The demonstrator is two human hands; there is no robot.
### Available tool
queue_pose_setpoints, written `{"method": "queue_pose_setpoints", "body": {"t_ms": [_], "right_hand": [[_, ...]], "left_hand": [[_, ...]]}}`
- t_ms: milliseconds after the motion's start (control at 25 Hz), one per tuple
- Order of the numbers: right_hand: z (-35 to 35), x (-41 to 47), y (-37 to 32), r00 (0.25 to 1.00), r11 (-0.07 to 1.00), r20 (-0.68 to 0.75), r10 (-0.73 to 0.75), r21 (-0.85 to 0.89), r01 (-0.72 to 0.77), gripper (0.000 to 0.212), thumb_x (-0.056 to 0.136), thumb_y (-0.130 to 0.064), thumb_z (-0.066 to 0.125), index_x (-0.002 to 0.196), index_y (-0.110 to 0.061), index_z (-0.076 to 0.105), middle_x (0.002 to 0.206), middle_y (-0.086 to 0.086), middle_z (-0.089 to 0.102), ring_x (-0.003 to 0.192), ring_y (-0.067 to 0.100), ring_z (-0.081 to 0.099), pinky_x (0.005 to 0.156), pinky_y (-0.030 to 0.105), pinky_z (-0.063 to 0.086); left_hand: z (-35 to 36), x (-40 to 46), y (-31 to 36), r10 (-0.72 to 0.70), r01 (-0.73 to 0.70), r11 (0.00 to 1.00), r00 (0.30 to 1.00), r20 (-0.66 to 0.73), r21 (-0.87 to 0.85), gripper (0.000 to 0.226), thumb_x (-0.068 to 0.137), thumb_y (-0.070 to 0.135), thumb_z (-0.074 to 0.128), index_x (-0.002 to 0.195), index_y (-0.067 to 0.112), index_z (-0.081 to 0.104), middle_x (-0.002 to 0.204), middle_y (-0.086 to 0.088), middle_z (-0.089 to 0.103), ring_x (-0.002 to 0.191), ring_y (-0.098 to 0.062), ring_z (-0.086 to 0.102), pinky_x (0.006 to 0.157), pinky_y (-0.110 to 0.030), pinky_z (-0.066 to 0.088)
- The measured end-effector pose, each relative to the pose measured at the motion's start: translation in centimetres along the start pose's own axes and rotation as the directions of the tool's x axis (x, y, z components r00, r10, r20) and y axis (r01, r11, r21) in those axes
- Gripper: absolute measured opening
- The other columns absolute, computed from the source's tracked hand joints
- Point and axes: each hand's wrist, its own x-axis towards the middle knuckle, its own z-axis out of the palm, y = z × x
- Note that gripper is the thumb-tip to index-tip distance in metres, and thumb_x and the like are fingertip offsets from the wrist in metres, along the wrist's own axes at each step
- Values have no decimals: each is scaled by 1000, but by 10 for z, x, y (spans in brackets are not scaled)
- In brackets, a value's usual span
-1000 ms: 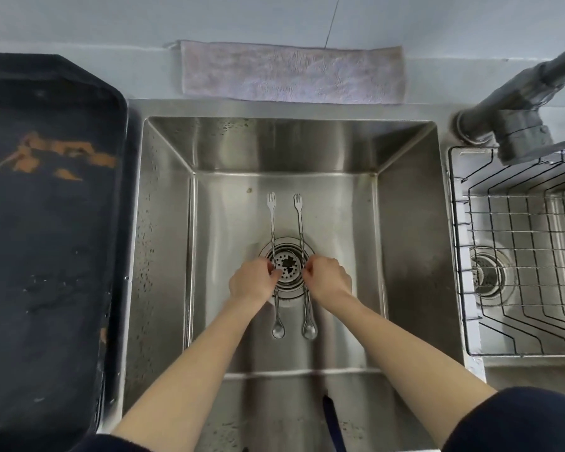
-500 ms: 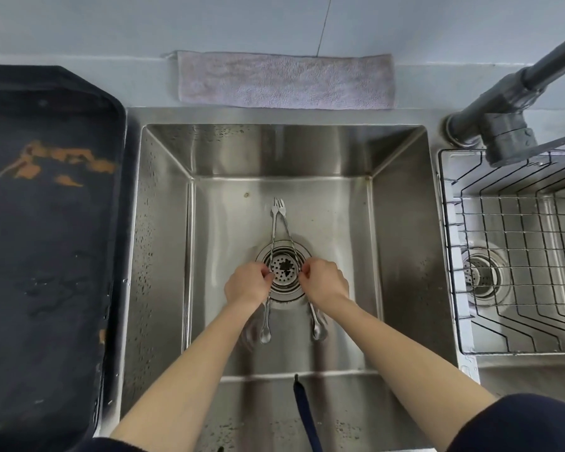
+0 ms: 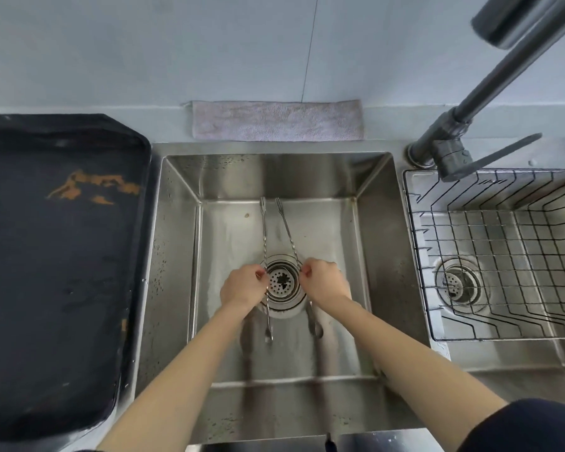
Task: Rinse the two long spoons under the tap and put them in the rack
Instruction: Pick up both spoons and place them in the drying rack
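Two long thin steel spoons with twisted stems and forked far ends are held over the drain in the left sink basin (image 3: 375, 243). My left hand (image 3: 243, 285) is shut on the left spoon (image 3: 264, 233), whose bowl end hangs near me. My right hand (image 3: 325, 282) is shut on the right spoon (image 3: 287, 230), which slants so its forked end lies close to the other one. The grey tap (image 3: 490, 93) stands at the right, its spout swung high out of frame. No water runs. The wire rack (image 3: 503, 243) sits in the right basin.
A black tray (image 3: 59, 262) with orange stains lies on the counter to the left. A folded grey cloth (image 3: 276, 120) rests behind the sink. The tap's lever (image 3: 493, 156) reaches over the rack's back edge. A second drain (image 3: 457, 283) shows under the rack.
The spoons went from parallel to forked ends touching, and now those ends are slightly apart again. Both spoons look raised off the sink floor. The camera has tilted up.
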Motion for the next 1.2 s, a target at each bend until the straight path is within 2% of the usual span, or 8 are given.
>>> {"method": "queue_pose_setpoints", "body": {"t_ms": [160, 280, 440, 600, 760, 960, 1120, 1200], "right_hand": [[-16, -16, -5, 997, 998, -65, -34, 51, 37, 30, 90, -14, 41, 109, -13, 64, 112, 11, 67, 102, 35, 61, 79, 32, 49], [-26, -28, -7, 990, 993, -117, -79, 76, 88, 28, 90, -15, 42, 105, -13, 65, 109, 9, 69, 98, 33, 62, 74, 30, 47], [-42, -48, -2, 968, 983, -212, -131, 100, 155, 25, 90, -17, 45, 103, -13, 67, 108, 9, 70, 99, 33, 62, 77, 31, 49], [-57, -69, 8, 938, 969, -309, -158, 133, 208, 23, 90, -22, 50, 103, -16, 68, 106, 8, 71, 101, 32, 63, 79, 32, 50], [-68, -86, 19, 907, 953, -387, -166, 172, 248, 22, 89, -26, 51, 101, -20, 69, 103, 5, 72, 99, 29, 64, 79, 32, 50], [-97, -109, 30, 835, 907, -513, -200, 225, 356, 21, 88, -26, 56, 101, -17, 71, 98, 6, 74, 95, 25, 67, 82, 32, 53], [-127, -125, 43, 791, 828, -586, -174, 348, 440, 19, 87, -20, 59, 98, -11, 72, 80, 4, 70, 87, 26, 69, 83, 42, 57], [-143, -132, 50, 772, 795, -618, -150, 388, 466, 19, 87, -19, 60, 98, -9, 71, 77, 2, 66, 80, 25, 68, 81, 41, 58]], "left_hand": [[-13, -17, 2, 30, -30, 999, 999, -36, 20, 27, 90, 24, 45, 102, 17, 68, 109, -8, 70, 101, -30, 61, 79, -30, 46], [-24, -30, 4, 69, -66, 997, 994, -81, 40, 26, 90, 23, 46, 102, 15, 68, 111, -10, 69, 105, -31, 60, 84, -31, 47], [-38, -53, 14, 140, -136, 990, 980, -138, 41, 26, 90, 19, 47, 101, 8, 68, 108, -13, 70, 103, -30, 61, 82, -32, 47], [-45, -77, 30, 189, -189, 982, 958, -214, 18, 26, 91, 21, 49, 108, 13, 67, 112, -8, 70, 105, -25, 62, 81, -25, 43], [-44, -97, 47, 222, -230, 973, 935, -276, 4, 24, 90, 26, 50, 106, 19, 67, 108, -6, 71, 106, -26, 61, 82, -27, 44], [-42, -119, 68, 289, -300, 954, 900, -327, 19, 22, 89, 29, 52, 101, 21, 67, 103, -5, 72, 106, -24, 61, 85, -29, 46], [-43, -135, 89, 363, -369, 928, 859, -362, 55, 23, 90, 29, 51, 103, 19, 67, 104, -4, 71, 105, -25, 62, 86, -31, 46], [-40, -143, 101, 399, -398, 914, 837, -374, 84, 23, 90, 31, 51, 103, 20, 67, 104, -4, 72, 105, -25, 62, 87, -32, 46]]}}
